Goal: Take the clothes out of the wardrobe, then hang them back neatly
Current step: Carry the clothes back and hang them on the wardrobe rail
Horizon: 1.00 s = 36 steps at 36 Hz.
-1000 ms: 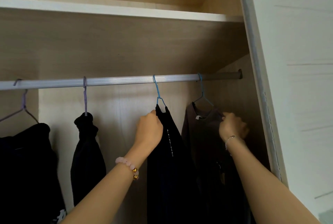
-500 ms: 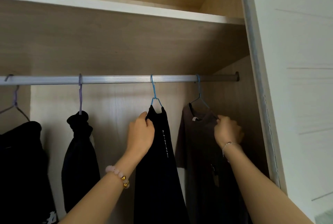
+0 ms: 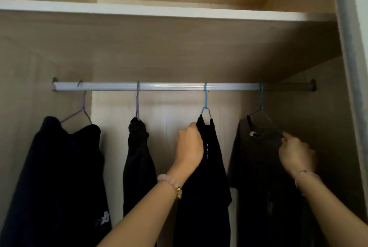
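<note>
Four dark garments, all on rail point(image 3: 159, 86) across middle of frame.
- Centre: left hand point(image 3: 189, 147) grips upper edge of black garment point(image 3: 211, 167) under blue hanger point(image 3: 206, 107), fingers curled round cloth.
- Right of frame: right hand point(image 3: 296, 153) pinches shoulder of dark brown top point(image 3: 256, 157).
- Left of centre: bunched black garment point(image 3: 139, 157). Lower left: large dark garment point(image 3: 65, 167). No hand on either.

Judgement: nothing off rail. Removal not begun or final straightening, cannot tell which. Bunched piece not neat yet.
</note>
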Available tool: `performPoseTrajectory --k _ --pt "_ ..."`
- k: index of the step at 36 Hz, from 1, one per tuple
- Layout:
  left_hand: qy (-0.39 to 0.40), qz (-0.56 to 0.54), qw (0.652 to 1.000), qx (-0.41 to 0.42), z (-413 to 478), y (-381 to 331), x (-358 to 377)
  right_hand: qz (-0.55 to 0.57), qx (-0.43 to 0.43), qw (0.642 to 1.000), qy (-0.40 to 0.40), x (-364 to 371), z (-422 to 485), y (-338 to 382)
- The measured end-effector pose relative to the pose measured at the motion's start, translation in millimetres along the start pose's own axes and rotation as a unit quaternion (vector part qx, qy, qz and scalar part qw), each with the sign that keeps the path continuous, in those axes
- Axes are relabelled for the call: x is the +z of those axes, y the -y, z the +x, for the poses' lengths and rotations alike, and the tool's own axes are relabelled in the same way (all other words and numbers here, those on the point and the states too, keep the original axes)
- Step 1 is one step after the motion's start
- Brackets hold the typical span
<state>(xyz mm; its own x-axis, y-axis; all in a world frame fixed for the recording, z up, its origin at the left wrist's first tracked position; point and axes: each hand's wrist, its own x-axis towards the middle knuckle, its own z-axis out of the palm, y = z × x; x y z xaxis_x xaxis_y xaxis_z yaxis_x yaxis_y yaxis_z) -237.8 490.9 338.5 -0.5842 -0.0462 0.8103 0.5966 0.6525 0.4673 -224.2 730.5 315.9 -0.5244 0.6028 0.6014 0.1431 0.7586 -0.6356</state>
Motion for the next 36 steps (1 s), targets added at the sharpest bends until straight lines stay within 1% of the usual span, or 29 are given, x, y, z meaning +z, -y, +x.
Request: performPoseTrajectory --k 3,6,17,25,36 --pt "0.016 0.012 1.000 0.003 0.9 2.7 -0.9 0.001 0.001 1.000 0.013 0.3 0.7 1.4" --pt "0.029 0.009 1.000 0.004 0.7 1.0 -3.5 0.003 -0.014 1.000 0.007 -0.3 0.3 1.1" --pt "0.066 0.002 0.997 0.038 -12.7 -6.1 -15.2 0.019 0.002 1.000 0.022 -7.7 -9.7 4.1" --pt "0.090 -0.023 0.995 0.026 -21.9 -7.9 -20.9 0.064 -0.013 0.998 -0.001 -13.8 -23.0 9.0" --pt "0.097 -0.030 0.995 0.005 -36.8 -4.3 -22.5 0.070 -0.049 0.996 -0.010 -21.5 -29.3 11.6"
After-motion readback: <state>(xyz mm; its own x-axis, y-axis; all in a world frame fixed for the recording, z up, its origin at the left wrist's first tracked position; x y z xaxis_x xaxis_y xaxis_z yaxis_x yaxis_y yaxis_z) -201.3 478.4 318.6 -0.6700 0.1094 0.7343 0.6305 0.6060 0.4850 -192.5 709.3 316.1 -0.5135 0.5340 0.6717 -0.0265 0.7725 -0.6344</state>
